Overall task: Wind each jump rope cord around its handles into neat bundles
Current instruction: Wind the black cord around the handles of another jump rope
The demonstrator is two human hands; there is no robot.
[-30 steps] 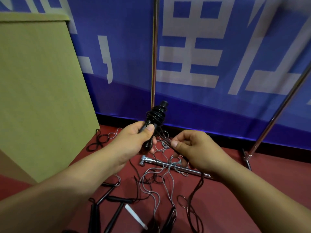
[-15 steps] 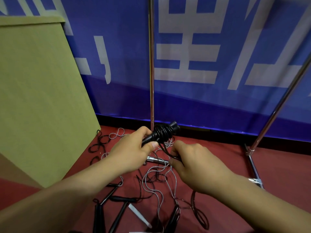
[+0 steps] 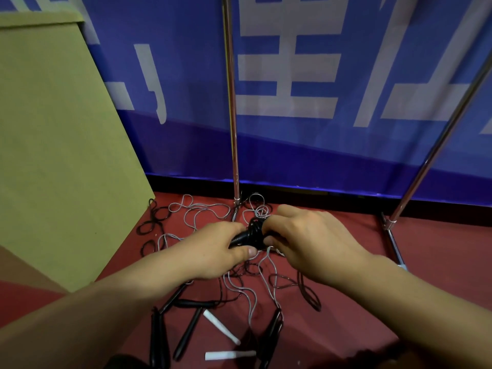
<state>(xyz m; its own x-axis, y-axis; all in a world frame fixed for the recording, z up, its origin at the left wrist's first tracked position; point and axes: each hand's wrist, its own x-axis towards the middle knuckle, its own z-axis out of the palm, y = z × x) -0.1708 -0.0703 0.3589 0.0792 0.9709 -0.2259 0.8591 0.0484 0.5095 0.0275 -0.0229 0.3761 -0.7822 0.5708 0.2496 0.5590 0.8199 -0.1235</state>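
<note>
Black wound handles (image 3: 249, 237) sit gripped in left hand (image 3: 215, 251), right hand (image 3: 303, 241) curled around them.

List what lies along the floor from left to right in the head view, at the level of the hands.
Tan cardboard panel → loose black cord loops → left hand → black wound rope bundle → right hand → slanted chrome pole.

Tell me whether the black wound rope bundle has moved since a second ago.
Yes: the bundle dropped from beside the upright metal pole toward the red floor.
</note>
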